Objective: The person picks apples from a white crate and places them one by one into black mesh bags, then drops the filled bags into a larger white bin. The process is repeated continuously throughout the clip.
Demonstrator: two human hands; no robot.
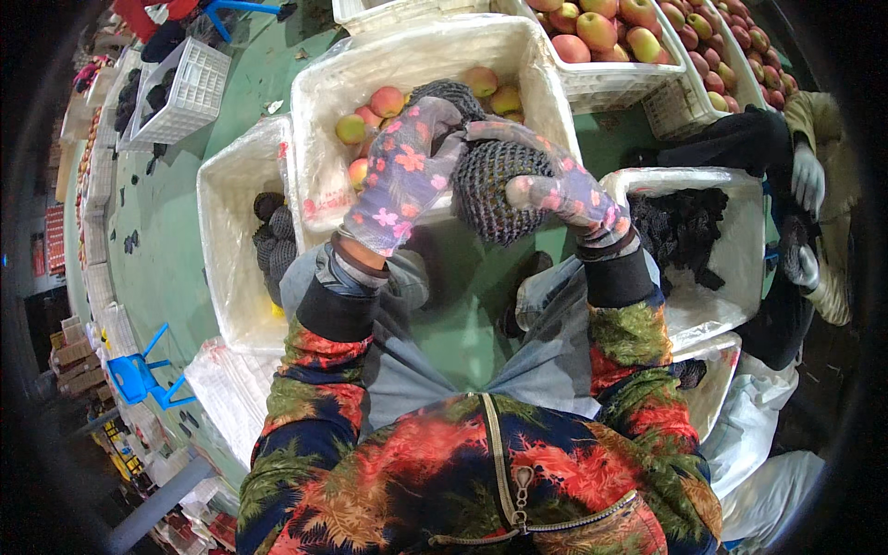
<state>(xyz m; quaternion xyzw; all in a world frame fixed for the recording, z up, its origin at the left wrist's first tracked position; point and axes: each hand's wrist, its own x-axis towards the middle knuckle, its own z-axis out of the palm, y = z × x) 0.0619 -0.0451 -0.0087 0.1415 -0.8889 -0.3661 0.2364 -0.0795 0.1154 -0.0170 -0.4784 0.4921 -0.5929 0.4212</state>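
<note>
Both my hands wear purple flowered gloves and meet over the near edge of a white plastic crate [430,48] lined with clear film. My left hand [409,166] grips the gathered dark foam netting [451,94] at its upper end. My right hand [562,180] holds a round fruit covered in dark mesh foam netting [503,184], its thumb on the near side and fingers across the top. The fruit inside is mostly hidden. Several red and yellow apples [386,102] lie in the crate behind my hands.
On the left, a white crate [222,250] holds netted fruit [277,236]. A crate on the right [735,277] holds loose dark netting [680,229]. Apple-filled crates [610,73] stand at the upper right. Another person's gloved hand [808,180] is at far right; a blue stool [135,374] stands lower left.
</note>
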